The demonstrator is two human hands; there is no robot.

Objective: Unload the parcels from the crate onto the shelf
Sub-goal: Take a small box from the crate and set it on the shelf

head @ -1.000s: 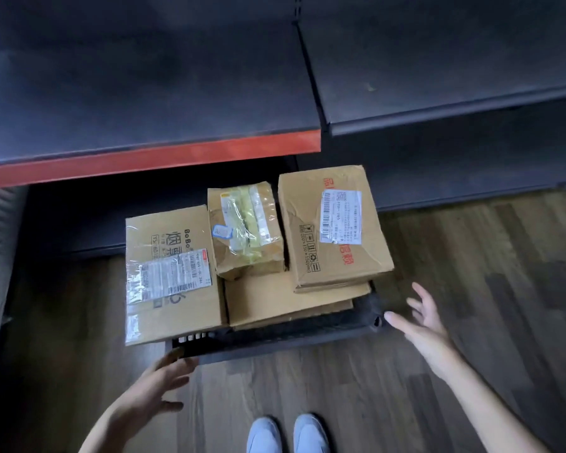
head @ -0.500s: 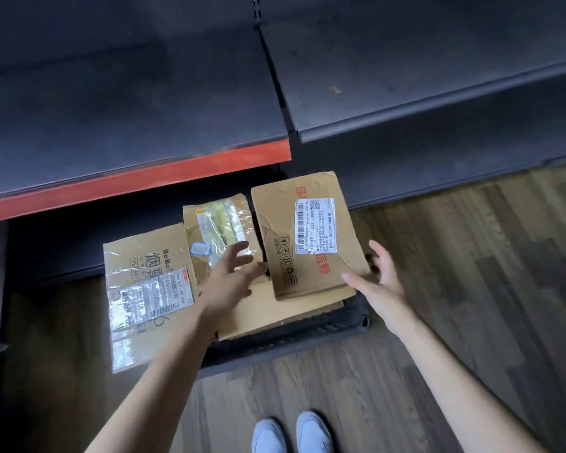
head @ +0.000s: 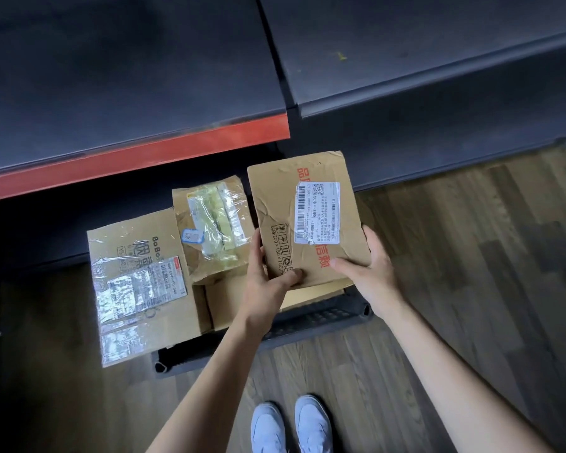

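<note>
A black plastic crate [head: 311, 320] stands on the wooden floor before the shelves, piled with cardboard parcels. The right-hand parcel [head: 285, 207], brown with red characters and a white shipping label, is gripped at its near corners by my left hand [head: 265, 282] and my right hand [head: 371, 268]. A small taped parcel [head: 214, 230] sits in the middle. A large flat parcel [head: 138, 282] with shiny tape lies on the left, overhanging the crate. Another plain box [head: 229, 302] lies beneath them. The dark shelf [head: 128, 76] with a red front edge runs above the crate.
A second dark shelf section [head: 422, 50] with a grey edge sits to the right, a gap between the two. A lower shelf level [head: 438, 152] lies behind the crate. White shoes [head: 291, 426] stand on the wooden floor just below the crate.
Both hands reached in from the crate's near side and closed on the right-hand parcel's lower corners. That parcel has turned slightly and come a little nearer.
</note>
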